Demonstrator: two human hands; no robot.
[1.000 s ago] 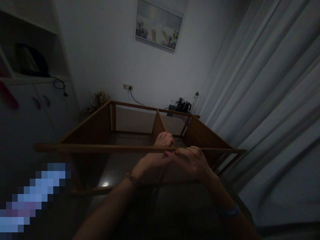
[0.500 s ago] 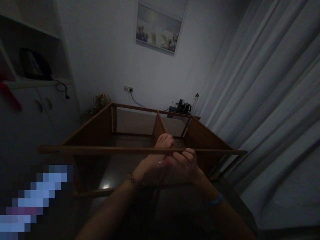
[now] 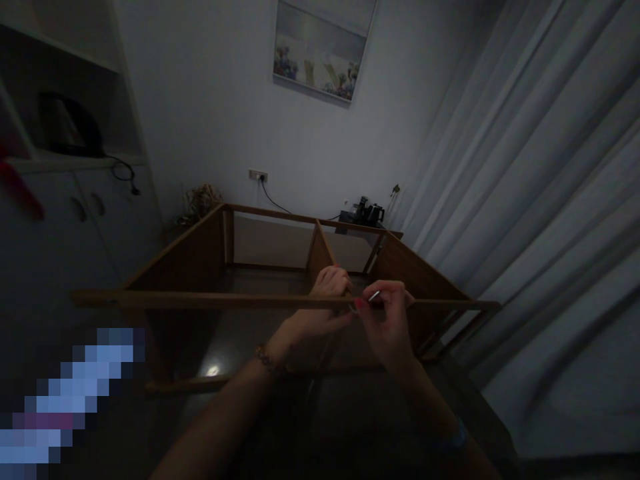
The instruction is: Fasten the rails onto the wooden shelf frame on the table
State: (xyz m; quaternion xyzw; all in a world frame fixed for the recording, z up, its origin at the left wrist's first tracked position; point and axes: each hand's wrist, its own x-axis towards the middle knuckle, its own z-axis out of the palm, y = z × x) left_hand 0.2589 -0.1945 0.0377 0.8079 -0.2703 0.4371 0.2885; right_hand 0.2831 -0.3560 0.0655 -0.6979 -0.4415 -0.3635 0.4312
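Our left hand (image 3: 329, 283) curls around the wooden divider (image 3: 322, 244) behind the front rail (image 3: 225, 300), apparently steadying it, while our right hand (image 3: 393, 327) pinches a thin metal rod (image 3: 375, 297) at the rail.

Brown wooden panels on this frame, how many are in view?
3: the left end panel, the middle divider, partly hidden behind the left hand, and the right end panel. Others may be hidden in the gloom below.
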